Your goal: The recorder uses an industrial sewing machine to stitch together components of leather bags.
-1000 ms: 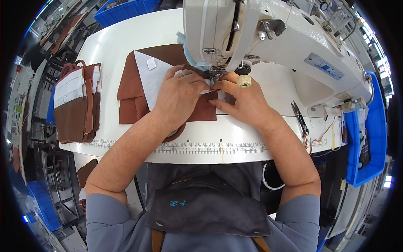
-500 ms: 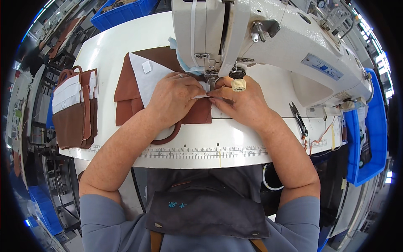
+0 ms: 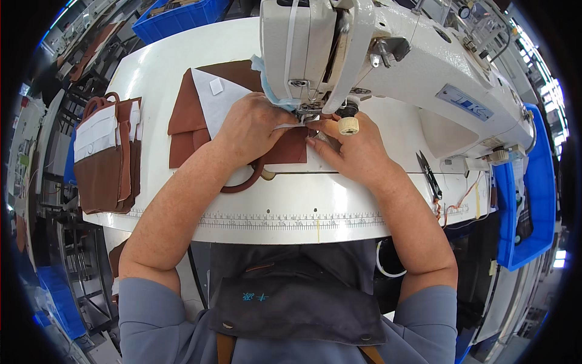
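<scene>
A reddish-brown bag piece (image 3: 290,153) lies on the white table under the head of a sewing machine (image 3: 290,51). Its white lining (image 3: 209,112) is folded back into a triangle with a small white square on it. My left hand (image 3: 253,126) is closed on the white edge just left of the presser foot (image 3: 310,110). On the other side, my right hand (image 3: 354,148) pinches the same edge between thumb and fingers, below the machine's cream knob (image 3: 348,126). A brown looped handle (image 3: 247,182) sticks out toward me from under my left forearm. Needle and stitches are hidden.
Stacked brown bag pieces (image 3: 106,173) with white bands sit at the table's left end. Black thread snips (image 3: 429,176) lie to my right beside loose threads. A measuring scale (image 3: 285,222) runs along the near edge. Blue bins stand at right (image 3: 539,200) and back left (image 3: 176,21).
The bag piece and its handle have slid away from me, further under the machine head. Both hands stay on its white edge close to the presser foot.
</scene>
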`<state>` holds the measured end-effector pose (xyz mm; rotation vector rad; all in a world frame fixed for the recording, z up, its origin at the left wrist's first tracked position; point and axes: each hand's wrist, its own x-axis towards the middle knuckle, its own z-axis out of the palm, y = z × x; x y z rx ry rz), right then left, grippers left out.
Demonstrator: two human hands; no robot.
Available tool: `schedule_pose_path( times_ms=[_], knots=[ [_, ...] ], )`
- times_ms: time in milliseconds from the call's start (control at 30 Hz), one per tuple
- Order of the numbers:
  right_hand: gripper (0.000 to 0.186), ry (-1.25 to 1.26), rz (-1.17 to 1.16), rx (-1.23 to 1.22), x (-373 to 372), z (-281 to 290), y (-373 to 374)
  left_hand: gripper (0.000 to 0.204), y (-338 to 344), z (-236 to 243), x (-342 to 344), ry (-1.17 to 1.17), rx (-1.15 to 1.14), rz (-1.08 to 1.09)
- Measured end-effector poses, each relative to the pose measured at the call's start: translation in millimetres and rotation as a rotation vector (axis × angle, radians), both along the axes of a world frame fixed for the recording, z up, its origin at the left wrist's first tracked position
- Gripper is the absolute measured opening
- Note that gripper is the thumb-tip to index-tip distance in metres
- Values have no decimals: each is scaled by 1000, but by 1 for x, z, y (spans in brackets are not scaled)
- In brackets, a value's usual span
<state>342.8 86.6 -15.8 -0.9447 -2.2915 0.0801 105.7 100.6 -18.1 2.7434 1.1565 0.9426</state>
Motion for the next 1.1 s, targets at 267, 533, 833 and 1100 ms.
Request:
schedule_pose_path(
  times_ms=[267, 533, 833, 1100],
  knots=[
    [32, 624, 82, -430, 10, -1, 5, 12, 2, -2, -1, 21, 49, 8],
    [43, 660, -54, -563, 11, 5, 6, 11, 0, 1, 1, -11, 48, -4],
    [45, 666, -35, -519, 14, 2, 11, 9, -12, 8, 1, -29, -84, -31],
    [50, 586, -15, -421, 19, -1, 13, 9, -10, 4, 5, -26, -104, 27]
  ],
)
